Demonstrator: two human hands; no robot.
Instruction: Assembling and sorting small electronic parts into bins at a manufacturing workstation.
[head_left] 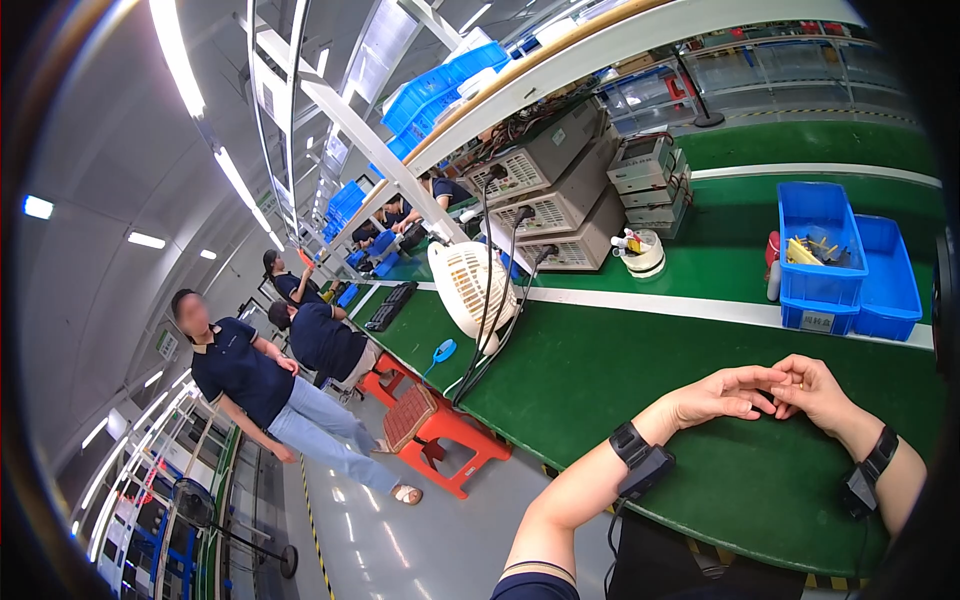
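Note:
My left hand (pixel 735 393) and my right hand (pixel 810 396) meet above the green tabletop (pixel 640 400), their fingertips touching. The left hand's fingers are stretched toward the right hand, with the thumb apart below them. Curled fingers of the right hand close against the left fingertips; whether anything small lies between them is hidden. A black band with a small dark box (pixel 648 470) is strapped on my left wrist, and a similar band (pixel 872 468) on the right wrist.
Beyond my hands stand blue bins (pixel 822 245) with small yellow parts, a white cup of pens (pixel 640 256) and stacked grey instruments (pixel 560 190). Left are a white fan (pixel 470 285) with black cables and a red stool (pixel 440 430). A person (pixel 260 370) stands in the aisle.

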